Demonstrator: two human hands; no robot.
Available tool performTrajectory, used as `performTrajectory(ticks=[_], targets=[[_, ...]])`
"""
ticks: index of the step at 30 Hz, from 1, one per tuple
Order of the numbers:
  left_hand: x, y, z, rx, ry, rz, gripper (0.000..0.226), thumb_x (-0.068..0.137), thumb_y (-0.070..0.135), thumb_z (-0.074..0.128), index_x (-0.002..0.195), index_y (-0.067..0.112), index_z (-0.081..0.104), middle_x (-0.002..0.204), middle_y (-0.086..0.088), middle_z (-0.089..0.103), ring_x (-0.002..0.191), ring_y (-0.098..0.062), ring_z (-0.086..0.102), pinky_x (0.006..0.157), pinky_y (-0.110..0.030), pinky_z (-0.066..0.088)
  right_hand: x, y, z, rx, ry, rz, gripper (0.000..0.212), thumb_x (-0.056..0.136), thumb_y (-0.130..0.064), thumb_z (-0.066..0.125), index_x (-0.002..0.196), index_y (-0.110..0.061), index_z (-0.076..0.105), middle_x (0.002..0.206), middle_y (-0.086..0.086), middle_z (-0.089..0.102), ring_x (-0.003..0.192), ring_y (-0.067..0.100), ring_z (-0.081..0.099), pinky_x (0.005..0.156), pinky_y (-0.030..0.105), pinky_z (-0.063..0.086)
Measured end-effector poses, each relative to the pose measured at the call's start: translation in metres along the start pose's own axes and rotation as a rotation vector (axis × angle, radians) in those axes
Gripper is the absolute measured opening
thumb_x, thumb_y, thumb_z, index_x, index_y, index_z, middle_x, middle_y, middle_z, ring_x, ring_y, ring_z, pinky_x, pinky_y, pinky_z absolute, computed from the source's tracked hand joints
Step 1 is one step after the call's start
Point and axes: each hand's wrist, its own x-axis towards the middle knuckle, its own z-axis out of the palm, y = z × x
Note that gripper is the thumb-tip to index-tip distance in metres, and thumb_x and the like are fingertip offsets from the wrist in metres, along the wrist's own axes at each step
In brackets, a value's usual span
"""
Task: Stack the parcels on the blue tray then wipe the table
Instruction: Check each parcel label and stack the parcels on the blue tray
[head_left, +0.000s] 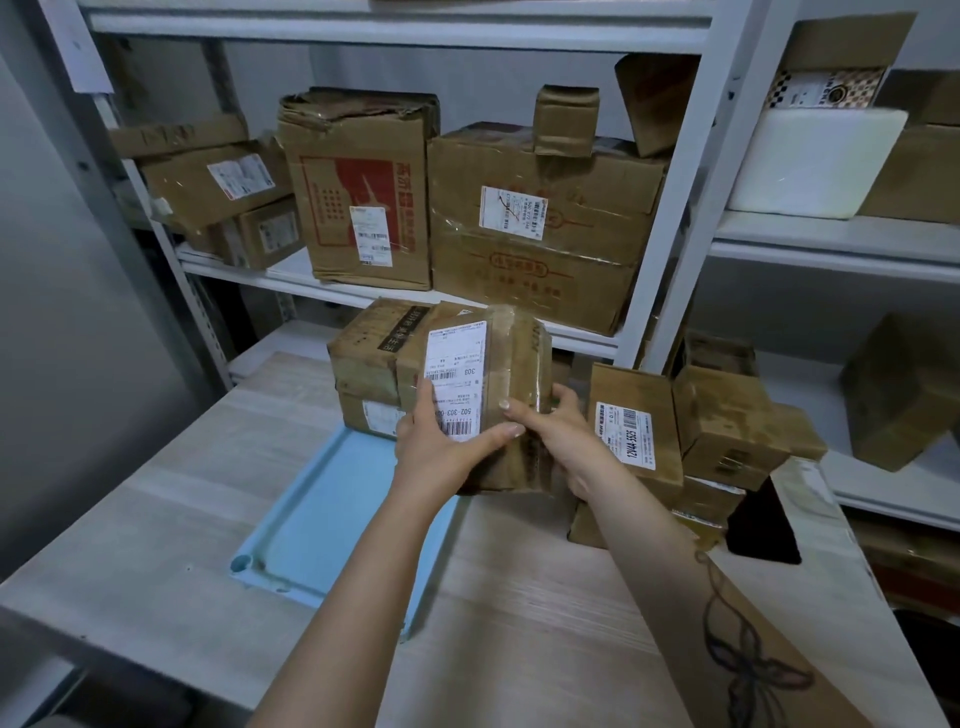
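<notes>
The left hand (441, 441) and the right hand (563, 441), both nearest the camera, are clamped on opposite sides of a taped brown cardboard parcel with a white shipping label (483, 384), held up over the far end of the flat light-blue plastic tray (311, 519) on the pale wood-grain surface (156, 519). Just behind it two brown parcels (363, 374) already stand stacked at the tray's far end, while a cluster of brown boxes (701, 431) waits on the surface to the right. The stacking step looks under way, and the next move likely calls for lowering this parcel squarely onto the tray or stack; wiping is not yet begun.
</notes>
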Motion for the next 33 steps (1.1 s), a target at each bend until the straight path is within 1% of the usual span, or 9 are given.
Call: performTrajectory(ticks=[5, 9, 15, 18, 20, 23, 26, 29, 33], targets=[[0.011, -0.003, -0.029, -0.187, -0.075, -0.095, 0.123, 0.027, 0.073, 0.081, 0.136, 0.046, 0.03, 0.136, 0.004, 0.047, 0.122, -0.02, 0.05, 0.098, -0.043, 0.048, 0.0, -0.01, 0.017, 0.081, 0.019, -0.092, 0.058, 0.078, -0.033, 0.074, 0.126, -0.019, 0.045, 0.113, 0.009, 0.061, 0.095, 0.02, 0.064, 0.069, 0.029, 0.053], [0.016, -0.003, -0.057, -0.463, -0.195, -0.151, 0.074, 0.068, 0.039, 0.077, 0.132, 0.028, 0.041, 0.118, 0.006, 0.061, 0.102, -0.015, 0.062, 0.074, -0.03, 0.054, 0.004, -0.017, 0.032, 0.185, -0.025, -0.107, 0.031, 0.085, -0.029, 0.067, 0.114, -0.023, 0.059, 0.105, 0.0, 0.066, 0.098, 0.018, 0.063, 0.092, 0.042, 0.05], [0.027, -0.021, -0.086, -0.831, -0.276, -0.306, 0.034, 0.063, 0.039, 0.064, 0.091, 0.02, 0.068, 0.081, -0.001, 0.073, 0.076, -0.022, 0.066, 0.07, -0.034, 0.048, 0.011, -0.018, 0.066, 0.365, -0.156, 0.024, 0.076, 0.062, -0.044, 0.07, 0.129, -0.016, 0.049, 0.105, 0.004, 0.066, 0.097, 0.021, 0.062, 0.084, 0.037, 0.048], [0.032, -0.031, -0.095, -0.938, -0.269, -0.327, 0.04, 0.064, 0.047, 0.059, 0.095, 0.022, 0.067, 0.091, -0.005, 0.07, 0.084, -0.026, 0.063, 0.074, -0.04, 0.049, 0.018, -0.012, 0.079, 0.295, -0.181, 0.123, 0.1, 0.046, -0.051, 0.086, 0.13, -0.017, 0.044, 0.117, 0.007, 0.063, 0.111, 0.028, 0.059, 0.101, 0.05, 0.044], [0.035, -0.037, -0.1, -1.008, -0.285, -0.34, 0.046, 0.067, 0.048, 0.055, 0.102, 0.021, 0.067, 0.102, -0.009, 0.067, 0.092, -0.029, 0.061, 0.079, -0.043, 0.048, 0.021, -0.009, 0.085, 0.256, -0.191, 0.163, 0.093, 0.051, -0.048, 0.083, 0.13, -0.015, 0.049, 0.12, 0.008, 0.064, 0.113, 0.029, 0.059, 0.103, 0.051, 0.043], [0.039, -0.046, -0.105, -1.119, -0.318, -0.362, 0.052, 0.071, 0.045, 0.054, 0.112, 0.017, 0.065, 0.116, -0.014, 0.063, 0.105, -0.033, 0.056, 0.093, -0.048, 0.041, 0.024, -0.008, 0.092, 0.302, -0.248, 0.175, 0.057, 0.062, -0.037, 0.073, 0.111, -0.011, 0.062, 0.098, 0.008, 0.072, 0.093, 0.025, 0.067, 0.089, 0.041, 0.052], [0.047, -0.054, -0.114, -1.163, -0.36, -0.416, 0.057, 0.078, 0.042, 0.053, 0.128, 0.014, 0.058, 0.126, -0.016, 0.06, 0.114, -0.035, 0.055, 0.104, -0.05, 0.037, 0.027, -0.007, 0.1, 0.318, -0.189, 0.113, 0.048, 0.064, -0.029, 0.073, 0.107, -0.01, 0.062, 0.087, 0.006, 0.073, 0.078, 0.018, 0.07, 0.072, 0.033, 0.057], [0.057, -0.061, -0.125, -1.018, -0.347, -0.356, 0.043, 0.095, 0.033, 0.04, 0.133, 0.018, 0.053, 0.124, -0.011, 0.063, 0.106, -0.028, 0.063, 0.087, -0.043, 0.051, 0.029, -0.007, 0.106, 0.252, -0.06, 0.074, 0.052, 0.074, -0.02, 0.075, 0.122, -0.009, 0.057, 0.095, 0.006, 0.074, 0.081, 0.017, 0.071, 0.065, 0.03, 0.059], [0.073, -0.069, -0.137, -0.761, -0.231, -0.222, 0.041, 0.1, 0.022, 0.04, 0.139, 0.033, 0.043, 0.134, -0.004, 0.057, 0.118, -0.026, 0.058, 0.093, -0.044, 0.049, 0.029, -0.008, 0.113, 0.172, 0.036, 0.041, 0.058, 0.077, -0.02, 0.076, 0.128, -0.015, 0.051, 0.104, 0.005, 0.072, 0.089, 0.019, 0.07, 0.07, 0.034, 0.058]])
